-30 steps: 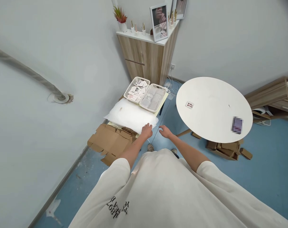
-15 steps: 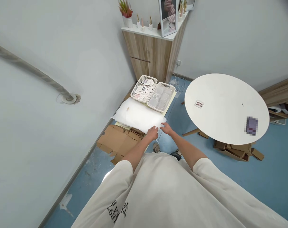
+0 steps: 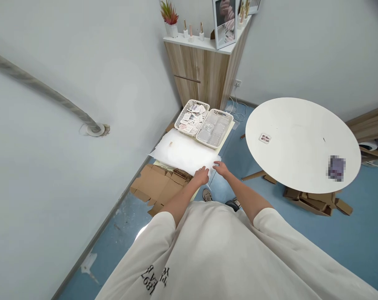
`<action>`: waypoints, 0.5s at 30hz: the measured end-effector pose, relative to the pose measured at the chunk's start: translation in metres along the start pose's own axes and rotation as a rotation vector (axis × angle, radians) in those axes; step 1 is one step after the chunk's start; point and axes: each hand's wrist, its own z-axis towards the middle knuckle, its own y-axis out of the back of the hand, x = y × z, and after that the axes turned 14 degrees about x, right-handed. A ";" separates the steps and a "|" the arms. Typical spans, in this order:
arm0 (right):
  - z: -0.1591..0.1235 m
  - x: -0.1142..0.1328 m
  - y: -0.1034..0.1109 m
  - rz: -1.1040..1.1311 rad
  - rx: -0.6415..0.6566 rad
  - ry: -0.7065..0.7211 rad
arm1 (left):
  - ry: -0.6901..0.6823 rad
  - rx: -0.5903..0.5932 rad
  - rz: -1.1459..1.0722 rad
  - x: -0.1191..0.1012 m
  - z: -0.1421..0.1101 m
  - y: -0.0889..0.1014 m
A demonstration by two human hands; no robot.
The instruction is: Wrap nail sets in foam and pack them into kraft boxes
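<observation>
Left grip (image 3: 201, 176) open, fingers resting on near edge of white foam sheet (image 3: 182, 152). Right grip (image 3: 220, 168) open, just beside sheet's corner. Cream plastic baskets (image 3: 200, 103) beyond sheet.

Matt, translucent white sheet (image 3: 182, 152) and rough brown cardboard (image 3: 154, 185) at a person's feet.
Cream plastic basket (image 3: 192, 116) with lattice sides holds paper cards (image 3: 189, 118); glossy clear plastic packets (image 3: 214, 129) fill its neighbour. Smooth matt white tabletop (image 3: 301, 141); wood-grain cabinet (image 3: 201, 71); soft cotton shirt (image 3: 207, 250).
</observation>
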 end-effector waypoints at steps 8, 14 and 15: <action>-0.008 0.008 0.001 0.004 -0.099 0.084 | 0.018 -0.059 -0.010 -0.005 -0.001 0.002; -0.020 0.008 0.023 -0.098 -0.271 0.063 | -0.017 -0.151 -0.014 -0.016 0.003 0.010; -0.023 0.005 0.029 -0.108 -0.292 0.060 | -0.034 -0.163 -0.014 -0.018 0.005 0.012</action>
